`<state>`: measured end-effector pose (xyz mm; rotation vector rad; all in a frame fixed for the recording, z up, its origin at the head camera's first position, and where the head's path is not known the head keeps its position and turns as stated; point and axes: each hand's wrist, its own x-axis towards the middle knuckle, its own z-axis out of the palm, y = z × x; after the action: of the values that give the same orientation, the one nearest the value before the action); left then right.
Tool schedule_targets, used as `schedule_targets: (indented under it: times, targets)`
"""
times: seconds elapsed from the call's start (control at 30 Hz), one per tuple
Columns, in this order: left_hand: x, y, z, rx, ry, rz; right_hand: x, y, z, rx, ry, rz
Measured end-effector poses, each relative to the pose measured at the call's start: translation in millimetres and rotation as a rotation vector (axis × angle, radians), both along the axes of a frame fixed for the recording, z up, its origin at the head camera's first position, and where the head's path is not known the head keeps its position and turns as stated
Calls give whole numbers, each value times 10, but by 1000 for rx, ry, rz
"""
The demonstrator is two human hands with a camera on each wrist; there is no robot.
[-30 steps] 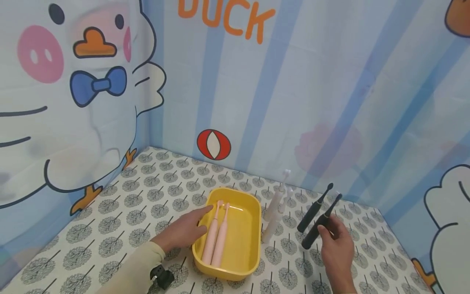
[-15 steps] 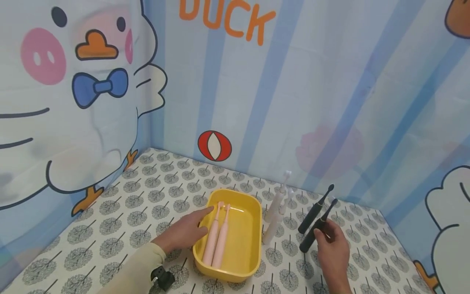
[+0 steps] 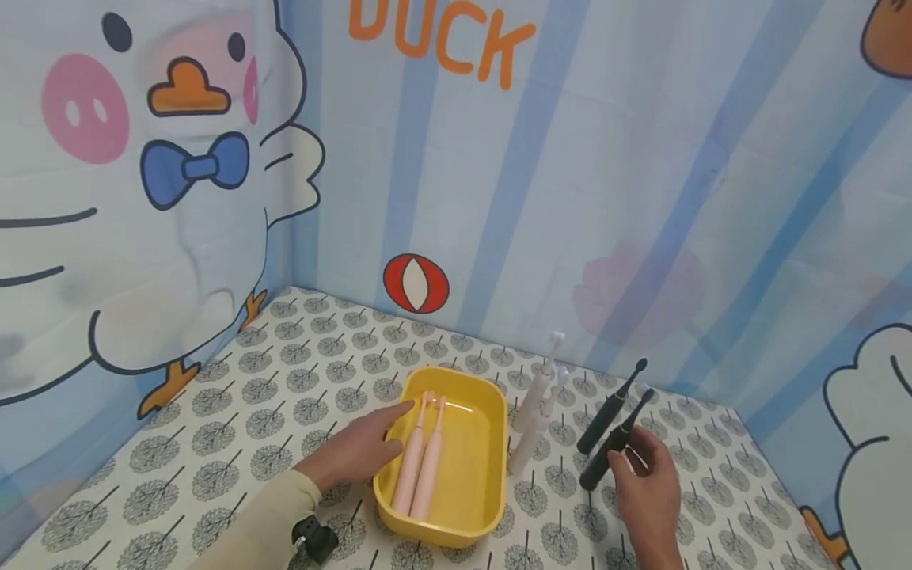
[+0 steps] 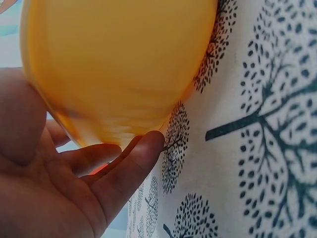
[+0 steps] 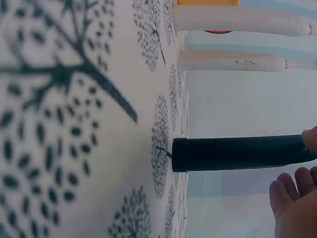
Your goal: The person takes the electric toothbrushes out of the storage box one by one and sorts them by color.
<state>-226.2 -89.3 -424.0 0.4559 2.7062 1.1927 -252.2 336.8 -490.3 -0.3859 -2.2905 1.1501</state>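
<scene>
My right hand (image 3: 647, 483) pinches a black electric toothbrush (image 3: 611, 451) between thumb and fingers. It stands upright, its base at or just above the patterned cloth in the right wrist view. Close behind it stands another black electric toothbrush (image 3: 602, 423), apart from the hand. At the left side of a yellow tray (image 3: 484, 518), my left hand (image 3: 356, 447) holds the wall, thumb at the rim and fingers against the outside. Two pink electric toothbrushes (image 3: 426, 479) lie side by side in the tray's left half.
Two white electric toothbrushes (image 3: 526, 443) stand upright between the tray and the black ones. Tree-patterned cloth (image 3: 242, 419) covers the table. A striped curtain (image 3: 456, 198) with duck drawings hangs behind and at both sides.
My right hand has moved slightly left and down with its black toothbrush, mostly in the first half second. The left hand and tray keep their places.
</scene>
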Motion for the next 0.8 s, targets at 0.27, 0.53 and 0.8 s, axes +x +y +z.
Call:
schedule_targets:
  times: [0.27, 0.53, 0.8]
  targets:
    - [9, 3, -2, 2, 10, 6, 366, -146, 391, -85, 10, -55]
    - [-12, -4, -13, -6, 20, 5, 766, -508, 960, -123, 122, -75]
    - [12, 11, 5, -9, 15, 16, 901, -726, 1184, -209, 263, -18]
